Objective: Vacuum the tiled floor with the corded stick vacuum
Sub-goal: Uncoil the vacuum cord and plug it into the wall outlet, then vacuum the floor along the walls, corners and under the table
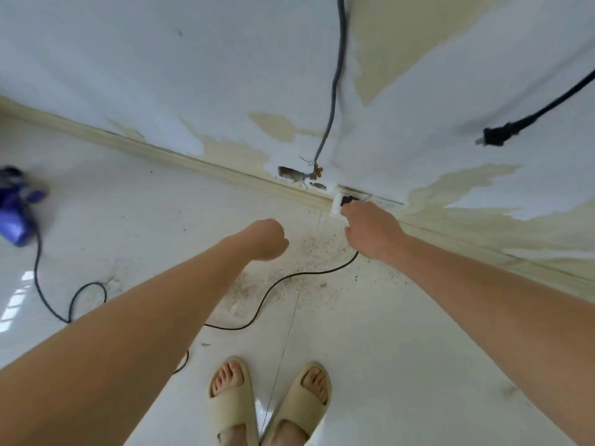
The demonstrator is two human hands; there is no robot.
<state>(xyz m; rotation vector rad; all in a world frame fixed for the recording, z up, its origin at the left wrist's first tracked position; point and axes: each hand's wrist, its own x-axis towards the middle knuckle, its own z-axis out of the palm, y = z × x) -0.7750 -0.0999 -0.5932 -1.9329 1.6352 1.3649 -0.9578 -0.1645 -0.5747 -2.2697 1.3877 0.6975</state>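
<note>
White wall socket (338, 205), low on the wall just above the skirting: landmark for this entry.

Right hand (372, 231): reaching to the socket, its grip closing around a dark plug (348, 200) that is sitting at the socket face; fingertips are hiding behind the hand.

Black cord (277, 284): trailing from under that hand, away from the socket, looping across the tiled floor (370, 349) and passing beneath the left forearm.

Left hand (269, 238): hanging in the air just left of the socket, fingers curling into a fist, gripping nothing.

Corded stick vacuum (16, 214): purple body lying on the floor far left of the socket, blurred and cut off by the frame edge; head and stick are not showing.

Dust and grit (309, 249): scattering over the tiles directly below the socket.

Grey cable (335, 78): hanging down the wall above and left of the socket, ending in frayed wires beside a hole.

Second black plug (494, 136): dangling loose, blurred, up and right of the socket.

Beige slippers (231, 403): standing well back from the socket.
</note>
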